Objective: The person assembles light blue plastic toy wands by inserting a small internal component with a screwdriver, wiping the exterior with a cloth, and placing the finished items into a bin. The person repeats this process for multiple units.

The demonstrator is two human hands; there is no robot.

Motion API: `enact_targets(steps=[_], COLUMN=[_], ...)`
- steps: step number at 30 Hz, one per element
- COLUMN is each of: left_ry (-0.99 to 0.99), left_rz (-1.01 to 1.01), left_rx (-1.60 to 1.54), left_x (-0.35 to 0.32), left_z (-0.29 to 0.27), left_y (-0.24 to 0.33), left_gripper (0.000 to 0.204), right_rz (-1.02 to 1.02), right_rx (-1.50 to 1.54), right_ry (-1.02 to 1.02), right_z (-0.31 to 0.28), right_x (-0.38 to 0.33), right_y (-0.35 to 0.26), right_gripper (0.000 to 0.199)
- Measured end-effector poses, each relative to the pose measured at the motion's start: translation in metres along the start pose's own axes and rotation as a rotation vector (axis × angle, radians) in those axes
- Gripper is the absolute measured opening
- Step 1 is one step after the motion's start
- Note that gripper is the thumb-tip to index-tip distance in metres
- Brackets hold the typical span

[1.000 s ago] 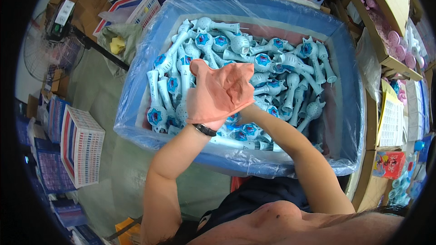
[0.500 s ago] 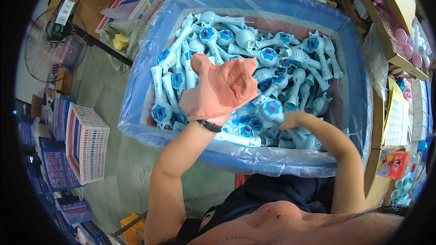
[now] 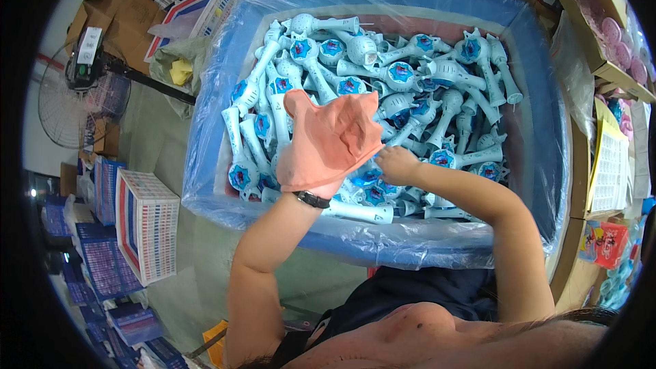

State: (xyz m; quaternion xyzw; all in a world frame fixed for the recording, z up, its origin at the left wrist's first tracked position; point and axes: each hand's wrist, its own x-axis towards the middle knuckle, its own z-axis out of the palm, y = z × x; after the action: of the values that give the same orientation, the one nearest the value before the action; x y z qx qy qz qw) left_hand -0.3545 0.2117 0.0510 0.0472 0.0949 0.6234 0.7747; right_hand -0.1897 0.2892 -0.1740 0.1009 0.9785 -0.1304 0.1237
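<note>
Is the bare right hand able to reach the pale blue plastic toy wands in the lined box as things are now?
Probably yes: the right hand already rests among the pale blue plastic toy wands, and nothing covers the pile. The left hand, in an orange glove, is beside it.

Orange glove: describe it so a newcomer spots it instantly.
Find the big blue plastic-lined bin heaped with pale blue toy wands. Above its near-left part the left hand is raised, wearing the orange glove. It is the only soft, salmon-coloured thing among hard blue-white plastic.
</note>
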Motion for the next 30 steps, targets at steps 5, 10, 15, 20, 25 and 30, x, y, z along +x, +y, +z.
enact_targets(steps=[5,10,15,20,25,30], left_ry=[0.324,0.162,0.282,0.23,0.352,0.151], left_rz=[0.103,0.028,0.085,0.094,0.062,0.051], left_rx=[0.146,-0.055,0.078,0.201,0.061,0.19], left_x=[-0.002,0.004,-0.001,-0.002,0.0,0.007], left_z=[-0.001,-0.009,-0.011,-0.006,0.002,0.003], left_y=[-0.006,-0.002,0.0,0.001,-0.003,0.003], left_gripper=[0.054,0.056,0.037,0.046,0.057,0.052], right_rz=[0.222,0.226,0.026,0.028,0.317,0.602], right_rx=[0.03,0.191,0.123,-0.115,-0.158,-0.19], right_ry=[-0.14,0.108,-0.049,-0.02,-0.188,-0.044], right_z=[0.056,0.065,0.01,-0.066,-0.119,-0.144], right_x=[0.051,0.035,0.019,-0.053,-0.117,-0.164], right_y=[-0.007,0.002,0.014,0.028,0.044,0.067], right_gripper=[0.087,0.086,0.071,0.07,0.071,0.076])
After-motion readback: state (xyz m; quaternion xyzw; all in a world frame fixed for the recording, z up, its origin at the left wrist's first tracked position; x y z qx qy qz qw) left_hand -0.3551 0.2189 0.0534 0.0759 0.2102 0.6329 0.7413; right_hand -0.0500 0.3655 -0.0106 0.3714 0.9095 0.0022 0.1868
